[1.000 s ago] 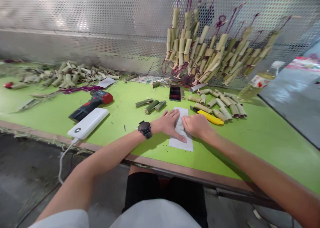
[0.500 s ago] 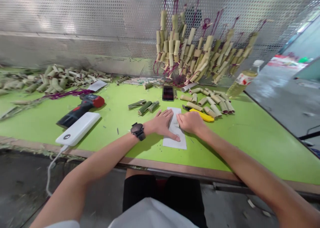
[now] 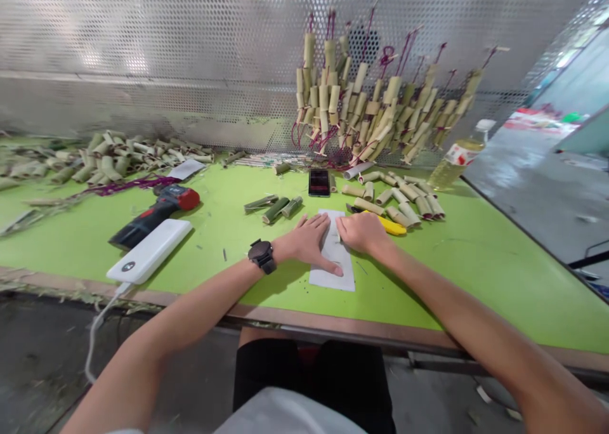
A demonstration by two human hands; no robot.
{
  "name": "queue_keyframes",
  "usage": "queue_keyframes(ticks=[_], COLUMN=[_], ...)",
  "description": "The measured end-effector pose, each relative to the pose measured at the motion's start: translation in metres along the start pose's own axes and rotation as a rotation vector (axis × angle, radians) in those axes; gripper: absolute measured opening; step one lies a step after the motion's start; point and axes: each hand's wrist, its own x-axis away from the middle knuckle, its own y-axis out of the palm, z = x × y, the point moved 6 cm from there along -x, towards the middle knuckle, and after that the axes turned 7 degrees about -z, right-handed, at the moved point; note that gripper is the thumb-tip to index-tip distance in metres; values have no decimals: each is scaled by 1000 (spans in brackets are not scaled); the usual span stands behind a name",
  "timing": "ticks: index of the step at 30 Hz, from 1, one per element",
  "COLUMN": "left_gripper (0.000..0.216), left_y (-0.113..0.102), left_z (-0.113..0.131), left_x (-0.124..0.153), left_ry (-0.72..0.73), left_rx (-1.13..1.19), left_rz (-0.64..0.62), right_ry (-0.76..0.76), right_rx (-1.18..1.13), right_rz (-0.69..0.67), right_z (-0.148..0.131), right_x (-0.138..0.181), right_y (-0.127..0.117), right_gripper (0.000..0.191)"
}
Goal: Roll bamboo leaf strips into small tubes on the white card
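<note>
Since a second ago, the view has swung slightly right; both hands keep their places on the paper. Far off to the left, well beyond the left fingers, lies a heap of bamboo tubes (image 3: 107, 159), with purple cord (image 3: 136, 184) in front of it. Closer on that side, a cordless drill (image 3: 155, 217) sits just behind a white power bank (image 3: 151, 251). Short green bamboo pieces (image 3: 276, 210) lie just beyond the left hand (image 3: 309, 240), whose fingers are spread flat on the white paper (image 3: 337, 254). This sheet lies on the desk (image 3: 214, 215) beneath both hands' fingers. A phone (image 3: 319, 183) rests ahead of them. The right hand (image 3: 364, 232) has its fingers curled closed over a small pale piece (image 3: 339, 237), too small to identify. A yellow utility knife (image 3: 392, 225) lies just beyond; farther right are more cut tubes (image 3: 408, 196) and an oil bottle (image 3: 454, 166).
</note>
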Motion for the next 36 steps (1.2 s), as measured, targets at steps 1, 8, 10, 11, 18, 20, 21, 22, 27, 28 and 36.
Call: queue_keyframes(ticks=[1,8,10,11,18,20,21,22,27,28,36], left_gripper=[153,152,154,154,153,154,153,153,152,152,152], left_y=[0,0,1,2,2,2,2,2,1,1,-2], left_z=[0,0,-1,-2,-2,-2,-2,-2,0,0,3], left_x=[0,0,-1,-1,-1,-1,-1,-2,-1,-1,0], left_ry=[-2,0,-10,-15,-7,-16,-21,-24,-7,-5,-14], left_rx=[2,23,18,14,12,13,13,13,18,20,9], left_rz=[0,5,1,-3,3,5,4,3,6,8,1], right_ry=[24,-53,-9,13,-53,-18,7,25,-38,-47,-40], right_rx=[-1,-38,-40,-39,-57,-50,-46,-43,-50,-54,-64], right_rz=[9,6,11,12,15,24,26,25,20,20,15], right_z=[2,-6,-3,-2,-9,-6,-4,-2,-8,-9,-9], right_x=[-1,5,3,3,8,7,6,5,6,6,5], right_y=[0,0,-1,-2,-3,-3,-2,-2,-1,-1,-2], right_gripper=[66,68,68,68,69,69,68,67,67,67,66])
